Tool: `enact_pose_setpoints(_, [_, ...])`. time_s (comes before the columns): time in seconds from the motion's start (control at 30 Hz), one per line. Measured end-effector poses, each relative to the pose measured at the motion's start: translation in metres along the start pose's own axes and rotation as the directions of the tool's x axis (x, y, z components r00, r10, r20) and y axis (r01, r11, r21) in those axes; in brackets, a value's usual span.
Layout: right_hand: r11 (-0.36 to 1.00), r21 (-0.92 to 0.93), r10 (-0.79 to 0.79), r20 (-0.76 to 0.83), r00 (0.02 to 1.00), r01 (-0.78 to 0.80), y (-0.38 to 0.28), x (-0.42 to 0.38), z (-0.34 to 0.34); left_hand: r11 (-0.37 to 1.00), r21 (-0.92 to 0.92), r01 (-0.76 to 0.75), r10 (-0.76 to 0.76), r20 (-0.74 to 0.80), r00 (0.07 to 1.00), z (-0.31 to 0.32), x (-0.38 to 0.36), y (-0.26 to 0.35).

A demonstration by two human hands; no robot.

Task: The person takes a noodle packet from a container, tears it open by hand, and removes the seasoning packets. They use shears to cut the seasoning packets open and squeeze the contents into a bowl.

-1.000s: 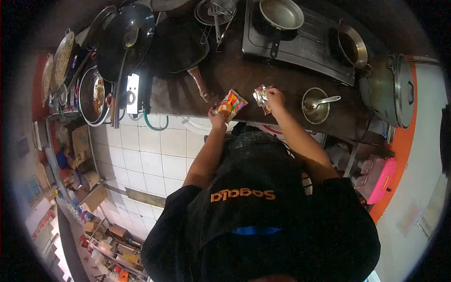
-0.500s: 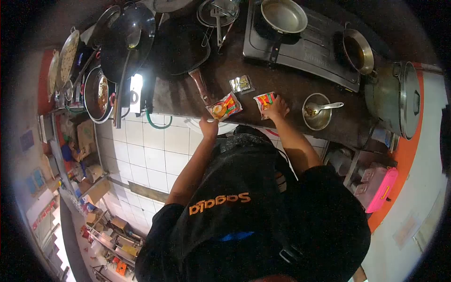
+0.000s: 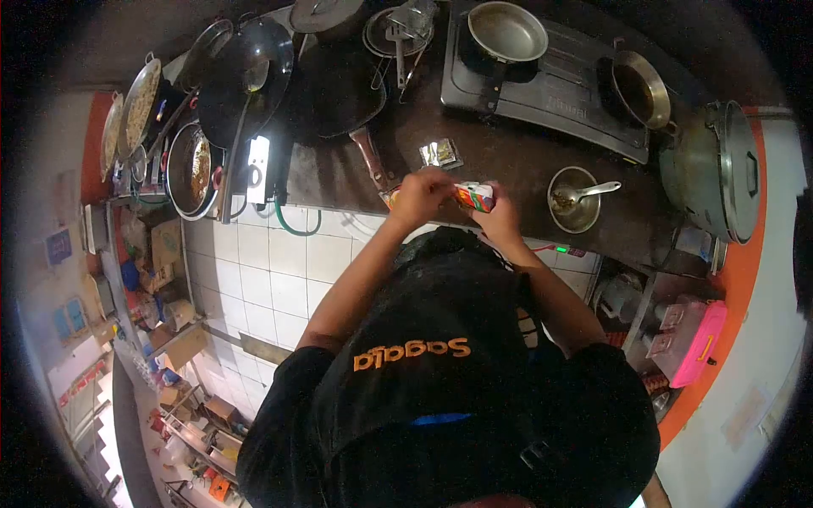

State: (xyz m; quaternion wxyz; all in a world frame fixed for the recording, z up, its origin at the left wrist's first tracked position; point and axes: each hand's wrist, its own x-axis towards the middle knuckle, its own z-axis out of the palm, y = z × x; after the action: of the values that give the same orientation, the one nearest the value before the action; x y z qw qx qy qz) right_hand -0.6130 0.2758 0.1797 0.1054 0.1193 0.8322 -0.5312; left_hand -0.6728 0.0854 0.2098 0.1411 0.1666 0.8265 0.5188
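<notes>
Both hands closed on noodle packet (image 3: pixel 472 196): left hand (image 3: pixel 421 195) grip at its 9 o'clock end, right hand (image 3: pixel 501 222) at 4 o'clock. Silver sachet (image 3: pixel 440 153) lies on tabletop (image 3: pixel 508 157) at 12.

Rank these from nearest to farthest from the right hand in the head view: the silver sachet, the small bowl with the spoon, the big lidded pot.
From the right hand, at the counter's front edge:
1. Silver sachet, on the counter just beyond the hands.
2. Small bowl with the spoon, to the right. It is nearly as close as the sachet, so this order is a narrow call.
3. Big lidded pot, at the far right end.
</notes>
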Motion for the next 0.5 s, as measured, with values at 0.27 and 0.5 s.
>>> enact_pose_setpoints(0.27, [0.854, 0.370, -0.457, 0.197, 0.867, 0.366, -0.040, -0.026, -0.026, 0.971, -0.125, -0.203, 0.167, -0.250, 0.954, -0.019, -0.021, 0.035])
enact_pose_setpoints(0.5, [0.791, 0.132, -0.609, 0.094, 0.787, 0.597, -0.111, -0.033, -0.027, 0.929, -0.324, -0.176, 0.067, -0.321, 0.945, -0.026, -0.039, 0.066])
